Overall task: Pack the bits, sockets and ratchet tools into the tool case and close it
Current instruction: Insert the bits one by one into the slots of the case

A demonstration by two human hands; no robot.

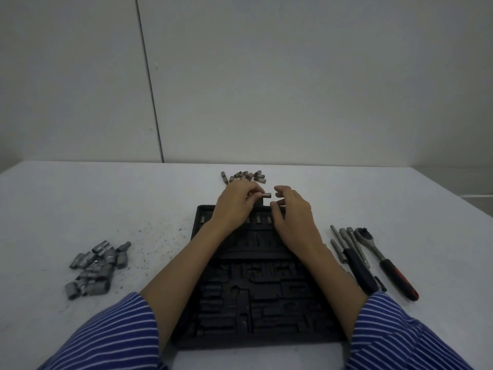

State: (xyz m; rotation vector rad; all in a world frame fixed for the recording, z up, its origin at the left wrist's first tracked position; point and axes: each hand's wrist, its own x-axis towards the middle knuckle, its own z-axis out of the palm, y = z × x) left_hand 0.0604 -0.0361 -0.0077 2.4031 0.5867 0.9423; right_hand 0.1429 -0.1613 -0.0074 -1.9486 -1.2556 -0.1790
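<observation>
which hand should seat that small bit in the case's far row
Left, probably. The left hand already pinches the bit right above the tool case; the right hand hovers beside it, and I can't tell whether it holds anything.

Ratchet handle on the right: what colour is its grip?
Black with red, on the steel ratchet's grip, seen in the head view.

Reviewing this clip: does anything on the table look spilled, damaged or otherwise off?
Yes: dark specks are scattered over the white table left of the open tool case, between it and the pile of sockets. They look like grit or rust flakes; I cannot tell which. Nothing else stands out.
</observation>
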